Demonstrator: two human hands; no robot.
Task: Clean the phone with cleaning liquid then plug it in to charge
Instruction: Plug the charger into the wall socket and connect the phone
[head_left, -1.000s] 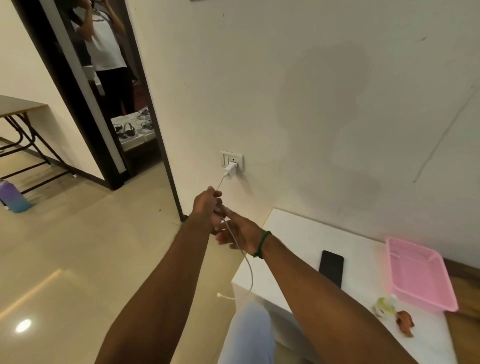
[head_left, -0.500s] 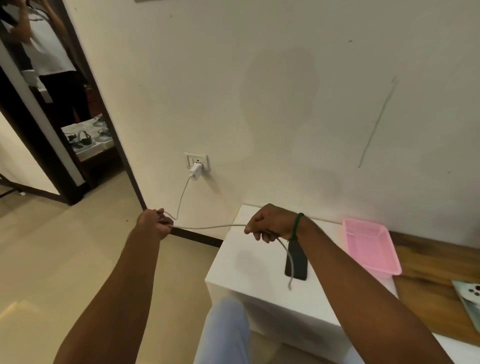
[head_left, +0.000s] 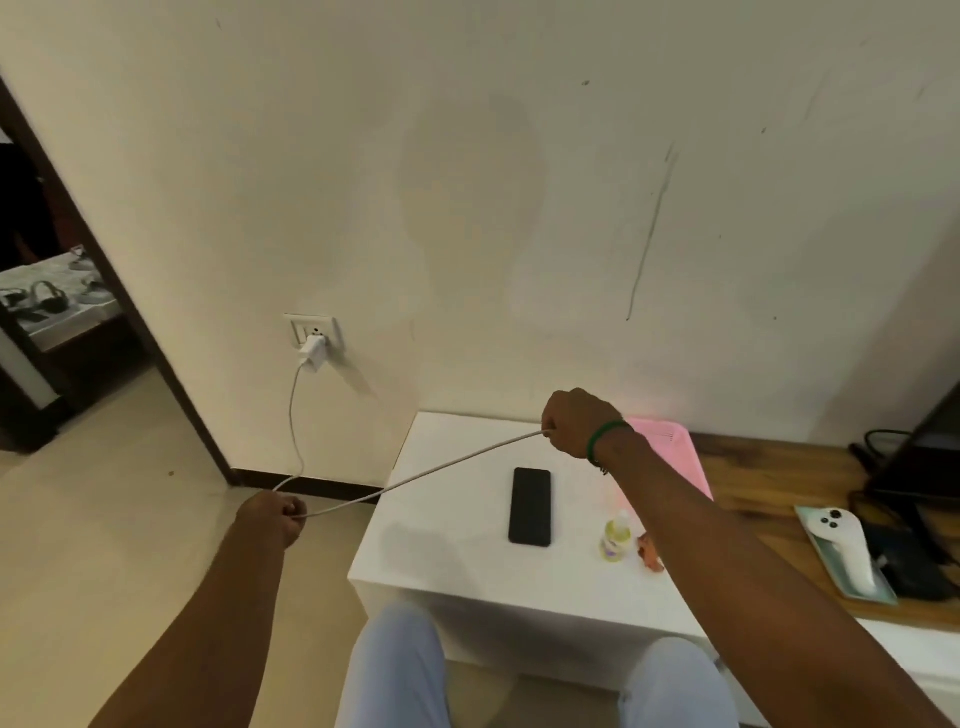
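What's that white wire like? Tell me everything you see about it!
The wire is thin and white. It leaves a white charger in the wall socket, droops to the left hand, then runs taut up to the right hand over the table. Both hands grip it. Its plug end is hidden; it does not touch the phone.

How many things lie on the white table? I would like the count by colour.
Black: 1, phone
Pink: 1, basket
Yellow: 1, bottle
Orange: 1, cloth
Total: 4
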